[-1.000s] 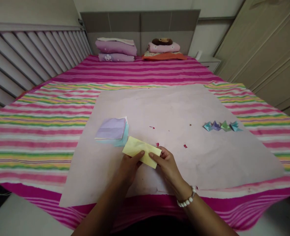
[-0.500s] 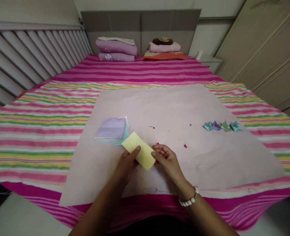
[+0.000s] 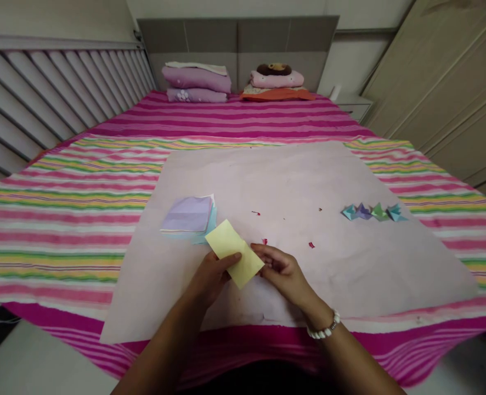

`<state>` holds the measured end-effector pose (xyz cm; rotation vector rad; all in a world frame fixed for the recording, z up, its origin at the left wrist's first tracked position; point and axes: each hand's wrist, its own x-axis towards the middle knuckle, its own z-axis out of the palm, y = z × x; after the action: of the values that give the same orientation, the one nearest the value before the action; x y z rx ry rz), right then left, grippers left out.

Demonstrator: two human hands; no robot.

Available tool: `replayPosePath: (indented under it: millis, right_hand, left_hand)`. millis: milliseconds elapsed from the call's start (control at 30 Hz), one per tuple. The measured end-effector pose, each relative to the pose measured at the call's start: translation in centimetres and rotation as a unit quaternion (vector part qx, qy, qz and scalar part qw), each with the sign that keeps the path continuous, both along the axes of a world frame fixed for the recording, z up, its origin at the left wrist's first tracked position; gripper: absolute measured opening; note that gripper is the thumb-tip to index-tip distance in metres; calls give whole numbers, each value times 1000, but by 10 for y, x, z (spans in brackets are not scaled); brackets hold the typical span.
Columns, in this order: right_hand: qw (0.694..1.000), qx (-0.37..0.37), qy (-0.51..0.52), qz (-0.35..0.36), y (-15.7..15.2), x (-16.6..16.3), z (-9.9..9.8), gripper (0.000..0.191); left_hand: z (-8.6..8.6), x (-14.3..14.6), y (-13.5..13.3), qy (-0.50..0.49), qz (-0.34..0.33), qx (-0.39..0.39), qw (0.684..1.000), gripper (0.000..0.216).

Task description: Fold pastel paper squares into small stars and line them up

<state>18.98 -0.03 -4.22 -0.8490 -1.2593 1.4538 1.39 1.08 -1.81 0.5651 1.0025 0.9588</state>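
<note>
A folded sheet of yellow paper (image 3: 235,247) is held tilted above the large pale sheet. My left hand (image 3: 212,274) grips its lower left edge, thumb lying on top and fingers underneath. At the right end of the yellow paper, my right hand (image 3: 282,274) has its fingers curled around the edge; its thumb tip is partly hidden. Just left of the yellow paper lies a stack of square coloured paper (image 3: 187,214), lilac on top with light blue below. To the far right stands a row of small folded paper shapes (image 3: 362,212) in blue, purple and green.
The pale sheet (image 3: 267,175) covers the middle of a bed with a striped cover (image 3: 62,219). Small red scraps (image 3: 311,245) and a small pin-like thing (image 3: 256,213) lie on it. Folded bedding (image 3: 197,79) is stacked by the headboard (image 3: 263,35).
My right thumb has slid off the top of the yellow paper to its lower right edge. The left thumb has shifted slightly right on the paper.
</note>
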Motion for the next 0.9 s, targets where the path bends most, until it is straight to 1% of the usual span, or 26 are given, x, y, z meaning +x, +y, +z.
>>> replayPosePath:
  millis: [167,300,433,600,700,800,900]
  right_hand:
    - [996,57,-70,7,1,3,3,25]
    - [994,76,-74,23,4,5,4,20]
    - [994,77,-74,39,5,8,4,16]
    - [994,69,-75,42,6,13,1,13]
    - [993,78,-76,38,6,13,-1,17]
    - [993,92,-73,32,4,10,1,23]
    - [993,101,-65,20,2,5,3,22]
  left_hand:
    - [0,1,-3,36,-10,-4,999,33]
    - [0,0,-5,61,-38,25,997,32]
    - [-1,-3,-6,59,-62,49,995,32]
    - [1,-4,-6,30,-30,13,999,31]
    - [1,-4,-6,23,-20,6,1000,33]
    - [1,-2,-5,11,3,5,1000,33]
    - [0,0,-3,-5,31,7,999,31]
